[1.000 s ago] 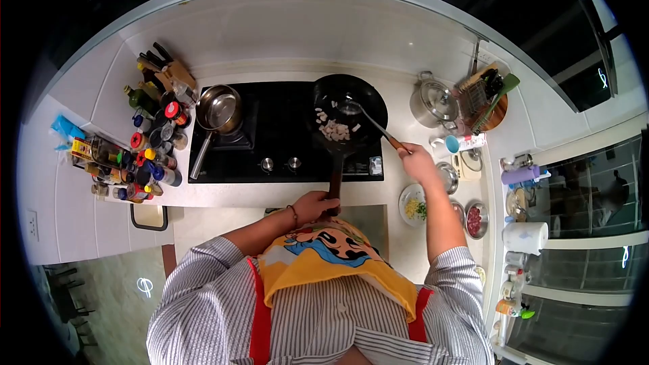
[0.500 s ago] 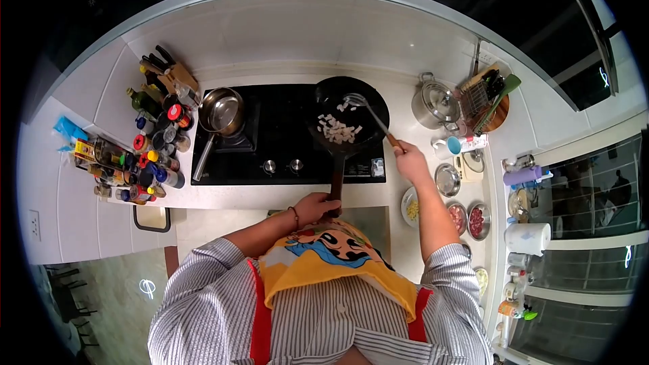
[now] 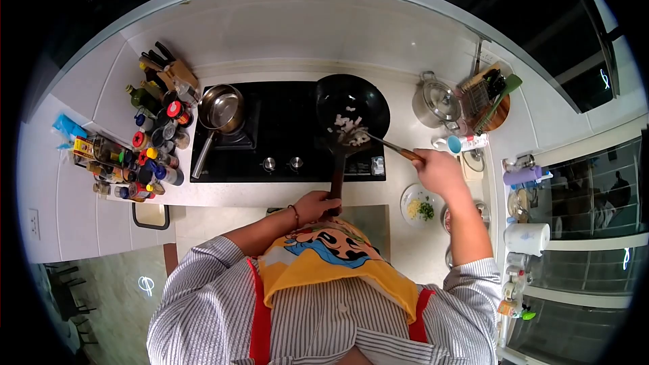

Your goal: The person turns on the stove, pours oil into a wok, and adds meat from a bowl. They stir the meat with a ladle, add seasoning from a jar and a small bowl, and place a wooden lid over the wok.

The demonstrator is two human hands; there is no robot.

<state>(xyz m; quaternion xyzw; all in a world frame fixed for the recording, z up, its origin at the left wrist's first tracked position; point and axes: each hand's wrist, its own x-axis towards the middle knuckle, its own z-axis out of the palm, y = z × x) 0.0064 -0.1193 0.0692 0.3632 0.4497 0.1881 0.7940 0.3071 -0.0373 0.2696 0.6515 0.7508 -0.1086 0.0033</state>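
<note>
A black wok [image 3: 358,98] sits on the right side of the black hob [image 3: 284,132]. My left hand [image 3: 314,208] is wrapped round the wok's brown handle [image 3: 336,186]. Pale chopped pieces [image 3: 348,124] lie in the lower part of the wok. In my right hand [image 3: 438,170] is the wooden handle of a spatula [image 3: 392,147]; its metal head is low in the wok, among the pieces and partly hidden by them.
A steel saucepan [image 3: 222,109] stands on the left burner. Bottles and jars [image 3: 152,155] crowd the left counter. To the right are a lidded pot [image 3: 436,100], a utensil holder [image 3: 497,115], a blue-rimmed cup [image 3: 454,144] and a plate of chopped yellow and green bits [image 3: 407,215].
My right hand has moved right and toward me, drawing the spatula head from the wok's upper part down to the pale pieces, which have bunched and shifted. My left hand stays put.
</note>
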